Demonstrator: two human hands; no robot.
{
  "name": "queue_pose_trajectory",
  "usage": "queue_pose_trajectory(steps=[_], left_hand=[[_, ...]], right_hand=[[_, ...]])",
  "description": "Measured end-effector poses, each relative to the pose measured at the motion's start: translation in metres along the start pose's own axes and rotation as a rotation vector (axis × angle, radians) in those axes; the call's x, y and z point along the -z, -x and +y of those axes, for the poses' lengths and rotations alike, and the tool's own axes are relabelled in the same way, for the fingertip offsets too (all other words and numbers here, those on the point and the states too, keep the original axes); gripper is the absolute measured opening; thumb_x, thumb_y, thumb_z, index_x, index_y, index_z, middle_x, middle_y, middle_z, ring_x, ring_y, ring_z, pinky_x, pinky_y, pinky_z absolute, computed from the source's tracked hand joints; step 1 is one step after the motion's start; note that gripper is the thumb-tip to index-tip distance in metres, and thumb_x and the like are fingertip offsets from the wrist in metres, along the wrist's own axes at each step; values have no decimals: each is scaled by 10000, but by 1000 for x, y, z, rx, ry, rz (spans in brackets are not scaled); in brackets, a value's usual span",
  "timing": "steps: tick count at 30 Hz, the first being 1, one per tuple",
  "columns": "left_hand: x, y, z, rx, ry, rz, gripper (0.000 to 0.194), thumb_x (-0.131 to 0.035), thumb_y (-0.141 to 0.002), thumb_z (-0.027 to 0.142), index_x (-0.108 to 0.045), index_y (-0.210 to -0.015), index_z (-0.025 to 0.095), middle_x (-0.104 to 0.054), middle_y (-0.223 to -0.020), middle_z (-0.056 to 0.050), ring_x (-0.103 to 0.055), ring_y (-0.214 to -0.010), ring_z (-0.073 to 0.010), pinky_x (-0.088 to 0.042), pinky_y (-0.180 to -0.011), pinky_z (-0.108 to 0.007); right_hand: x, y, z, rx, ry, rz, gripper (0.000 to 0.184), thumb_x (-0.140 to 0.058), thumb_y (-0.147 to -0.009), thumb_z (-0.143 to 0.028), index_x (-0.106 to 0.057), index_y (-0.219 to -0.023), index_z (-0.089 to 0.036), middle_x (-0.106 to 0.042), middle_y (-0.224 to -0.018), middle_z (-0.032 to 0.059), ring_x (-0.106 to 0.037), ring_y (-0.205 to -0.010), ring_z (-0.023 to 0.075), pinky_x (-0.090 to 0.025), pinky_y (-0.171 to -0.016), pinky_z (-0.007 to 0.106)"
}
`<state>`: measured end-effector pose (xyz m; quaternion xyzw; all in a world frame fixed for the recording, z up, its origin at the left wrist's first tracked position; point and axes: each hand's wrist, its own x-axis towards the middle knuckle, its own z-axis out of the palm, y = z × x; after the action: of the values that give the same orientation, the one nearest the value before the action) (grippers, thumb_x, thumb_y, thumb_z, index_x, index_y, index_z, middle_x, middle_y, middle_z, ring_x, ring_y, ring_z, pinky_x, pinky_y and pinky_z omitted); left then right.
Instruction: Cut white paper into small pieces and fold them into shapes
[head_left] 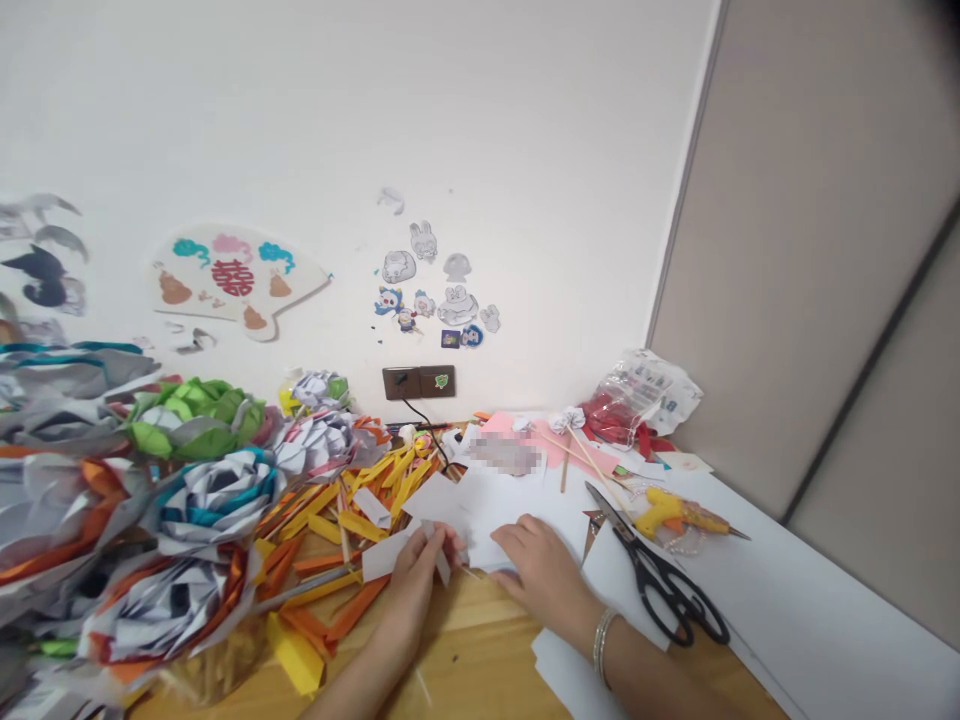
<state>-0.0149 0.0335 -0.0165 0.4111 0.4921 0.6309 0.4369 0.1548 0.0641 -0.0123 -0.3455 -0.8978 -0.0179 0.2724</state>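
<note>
My left hand is closed on a small folded piece of white paper, its thumb and fingers pinching it just above the wooden table. To its right, my right hand rests at the stacked white sheets, thumb and fingers apart, fingertips touching the paper. A bracelet circles the right wrist. Black-handled scissors lie with blades open to the right of that hand. Another white paper piece lies beside my left hand. The left fingertips are partly hidden behind the paper.
Large folded-paper flowers crowd the left side. Orange and yellow paper strips are scattered beside them. A yellow glue gun lies at the right, before a clear plastic bag. A black cable drops from the wall socket.
</note>
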Motion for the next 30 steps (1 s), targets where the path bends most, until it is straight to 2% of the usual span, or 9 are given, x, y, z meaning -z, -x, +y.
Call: queue_pose_trajectory(steps=[5,10,15,22,30], left_hand=[[3,-3,-5,39,35,1,235,-536,-736,366,-526,-607,170,-561,-505,20,-451,-412,-94,-314,-432,-208],[-2,1,2,53,-49,-40,279,-522,-736,423,-521,-626,167,-524,-477,43,-380,-369,-66,-247,-392,-190],[-2,1,1,56,-83,-73,292,-517,-741,452,-514,-650,174,-535,-484,50,-378,-369,-66,-239,-393,-186],[1,-2,-6,64,-121,-99,313,-505,-745,471,-519,-662,170,-538,-492,43,-379,-367,-63,-210,-384,-184],[-3,0,-5,76,-127,-188,345,-514,-701,512,-502,-677,168,-612,-535,2,-357,-336,-58,-189,-390,-200]], right_hand=[[-7,-2,4,16,115,-69,39,-622,-802,-156,-593,-802,-182,-636,-853,1,-496,-806,176,-369,-711,295],[-13,-1,4,47,180,-11,154,-534,-843,-81,-566,-722,-170,-619,-727,5,-491,-705,169,-339,-622,281],[-17,-1,7,28,222,19,204,-528,-800,-19,-555,-664,-168,-591,-646,22,-492,-659,176,-309,-562,282],[-14,0,8,-58,103,47,179,-537,-781,-44,-583,-673,-180,-604,-652,6,-517,-683,157,-326,-584,256],[-20,-1,8,-45,83,27,197,-499,-763,-8,-603,-711,-167,-628,-685,21,-515,-705,173,-357,-616,266]])
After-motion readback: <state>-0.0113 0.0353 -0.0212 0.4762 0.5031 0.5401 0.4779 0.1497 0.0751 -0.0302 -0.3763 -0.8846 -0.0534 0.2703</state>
